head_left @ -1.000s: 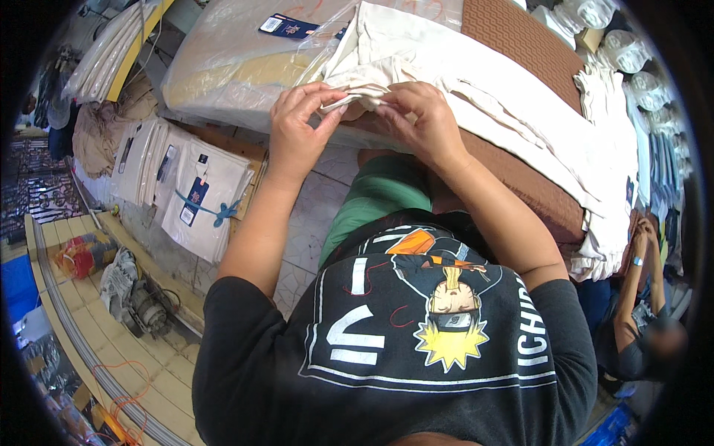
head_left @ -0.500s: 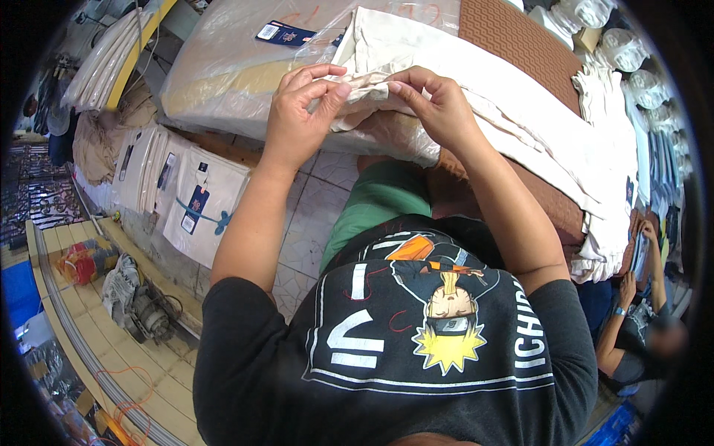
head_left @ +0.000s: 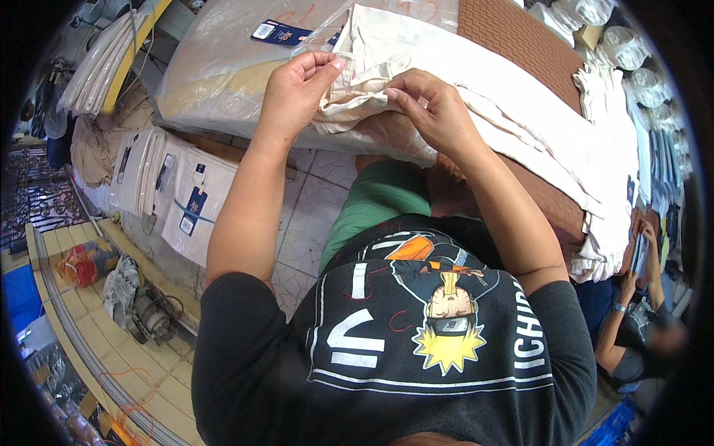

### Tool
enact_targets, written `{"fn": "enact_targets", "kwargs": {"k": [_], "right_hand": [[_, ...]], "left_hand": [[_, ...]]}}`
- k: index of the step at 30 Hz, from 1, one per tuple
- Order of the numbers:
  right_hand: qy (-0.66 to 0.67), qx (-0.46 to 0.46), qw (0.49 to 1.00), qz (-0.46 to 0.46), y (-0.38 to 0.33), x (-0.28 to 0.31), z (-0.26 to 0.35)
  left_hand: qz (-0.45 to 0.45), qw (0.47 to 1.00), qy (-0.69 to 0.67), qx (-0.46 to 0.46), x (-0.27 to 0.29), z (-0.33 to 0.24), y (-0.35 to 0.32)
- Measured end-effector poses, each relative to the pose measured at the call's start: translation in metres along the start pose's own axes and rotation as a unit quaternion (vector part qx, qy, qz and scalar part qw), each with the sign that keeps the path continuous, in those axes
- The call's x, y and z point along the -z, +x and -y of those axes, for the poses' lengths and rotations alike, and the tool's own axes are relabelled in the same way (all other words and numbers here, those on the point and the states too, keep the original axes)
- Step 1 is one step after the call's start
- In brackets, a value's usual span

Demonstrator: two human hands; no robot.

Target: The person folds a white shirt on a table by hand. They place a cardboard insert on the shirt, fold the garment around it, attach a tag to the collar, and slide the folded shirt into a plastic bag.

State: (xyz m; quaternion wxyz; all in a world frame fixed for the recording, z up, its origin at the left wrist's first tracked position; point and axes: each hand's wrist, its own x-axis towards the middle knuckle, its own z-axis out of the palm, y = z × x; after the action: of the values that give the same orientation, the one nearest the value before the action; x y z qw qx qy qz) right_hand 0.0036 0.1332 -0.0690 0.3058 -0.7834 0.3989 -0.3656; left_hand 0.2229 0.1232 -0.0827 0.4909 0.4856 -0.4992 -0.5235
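A pair of cream trousers (head_left: 513,111) lies lengthwise across the padded table, with its waist end in front of me. My left hand (head_left: 301,89) is closed in a pinch at the far left edge of the waist, fingertips on the cloth. With thumb and fingers pressed together, my right hand (head_left: 428,104) grips the waist's near edge. Between the two hands the waist cloth stands partly open and creased. Exactly what is between the fingertips is small and partly hidden.
Clear plastic sheeting (head_left: 223,67) covers the table's left end, where a dark blue hang tag (head_left: 281,33) lies. A brown textured pad (head_left: 513,44) is beyond the trousers. Folded, tagged cream trousers (head_left: 190,227) sit lower left. At far right another person's arms (head_left: 621,308) handle garments.
My left hand has moved up and slightly left, its fingers closing more. The waist cloth is spread wider between my hands. My right hand stays nearly in place.
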Motion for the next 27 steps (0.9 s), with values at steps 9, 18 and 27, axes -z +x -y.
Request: {"fn": "enact_targets", "kwargs": {"k": [9, 18, 27], "right_hand": [[-0.111, 0.119, 0.987, 0.000, -0.002, 0.004, -0.003], [-0.256, 0.180, 0.949, 0.041, -0.028, 0.007, 0.000], [-0.248, 0.134, 0.954, 0.101, -0.063, 0.012, 0.010]], "left_hand": [[-0.026, 0.999, 0.041, -0.016, 0.000, -0.006, -0.005], [0.007, 0.952, 0.295, -0.086, -0.004, -0.027, -0.050], [0.074, 0.935, 0.319, -0.139, -0.036, -0.032, -0.113]]}}
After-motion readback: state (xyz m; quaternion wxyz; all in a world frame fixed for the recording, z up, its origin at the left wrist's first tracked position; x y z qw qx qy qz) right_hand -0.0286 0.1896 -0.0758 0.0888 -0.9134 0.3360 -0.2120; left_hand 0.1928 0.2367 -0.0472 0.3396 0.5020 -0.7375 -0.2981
